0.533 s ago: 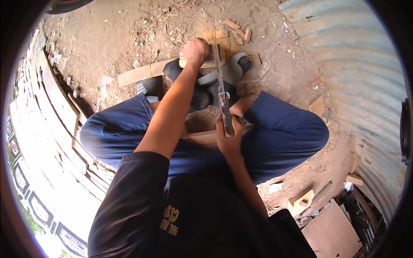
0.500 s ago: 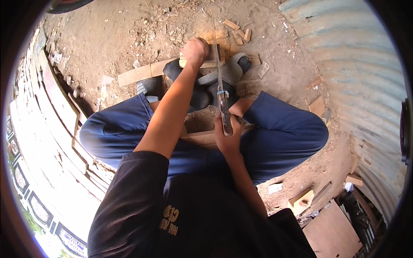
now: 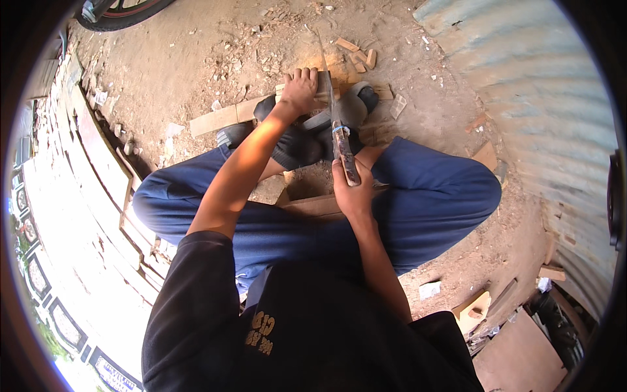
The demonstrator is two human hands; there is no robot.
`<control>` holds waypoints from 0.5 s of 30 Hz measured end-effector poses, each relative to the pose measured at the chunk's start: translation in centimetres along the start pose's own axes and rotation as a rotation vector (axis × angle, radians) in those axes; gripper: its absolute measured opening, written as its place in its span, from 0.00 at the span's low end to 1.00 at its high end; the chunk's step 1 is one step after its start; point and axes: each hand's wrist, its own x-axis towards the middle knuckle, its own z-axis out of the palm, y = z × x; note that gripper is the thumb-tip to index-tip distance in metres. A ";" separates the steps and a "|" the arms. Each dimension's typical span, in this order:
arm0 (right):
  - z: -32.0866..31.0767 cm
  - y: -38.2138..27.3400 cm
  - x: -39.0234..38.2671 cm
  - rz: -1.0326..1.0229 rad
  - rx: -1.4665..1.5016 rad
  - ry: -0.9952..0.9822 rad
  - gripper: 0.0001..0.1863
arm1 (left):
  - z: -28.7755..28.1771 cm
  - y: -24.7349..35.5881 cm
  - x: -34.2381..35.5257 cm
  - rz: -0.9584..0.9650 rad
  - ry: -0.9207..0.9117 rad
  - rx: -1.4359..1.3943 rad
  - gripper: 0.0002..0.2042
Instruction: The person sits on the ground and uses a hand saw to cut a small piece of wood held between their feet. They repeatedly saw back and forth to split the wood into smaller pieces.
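My left hand (image 3: pixel 298 93) grips a short piece of wood (image 3: pixel 321 83) at its far edge, between my sandalled feet (image 3: pixel 354 106). My right hand (image 3: pixel 354 191) is closed round the worn handle of a hand saw (image 3: pixel 345 150), whose long narrow blade (image 3: pixel 330 100) points away from me and lies against the wood just right of my left fingers. A long light board (image 3: pixel 212 118) reaches out to the left under the work. Yellow sawdust (image 3: pixel 330 61) lies just beyond it.
Wood offcuts (image 3: pixel 360 57) lie on the dirt floor. A corrugated metal sheet (image 3: pixel 504 98) stands on the right, stacked pale boards (image 3: pixel 88 196) on the left. A wheel (image 3: pixel 121 23) shows at top left, a plywood panel (image 3: pixel 519 356) at lower right.
My right hand and saw have moved a little toward me. My left fingers are now more spread over the wood's edge, the hand slightly lower. The view has shifted slightly.
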 end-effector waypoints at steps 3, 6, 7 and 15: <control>0.0 0.3 -0.1 -0.003 -0.022 -0.010 0.10 | -0.2 0.4 0.5 -0.018 0.023 -0.044 0.43; -0.9 -0.6 -0.7 0.039 0.005 -0.038 0.08 | 0.1 -0.1 1.2 -0.008 0.034 -0.060 0.44; -1.2 -0.2 -1.4 0.010 -0.067 -0.018 0.08 | 0.4 -0.1 1.4 -0.017 0.030 -0.047 0.46; -3.3 -5.3 -5.4 0.044 -0.100 0.030 0.26 | -1.0 -1.0 2.2 0.078 -0.104 -0.032 0.51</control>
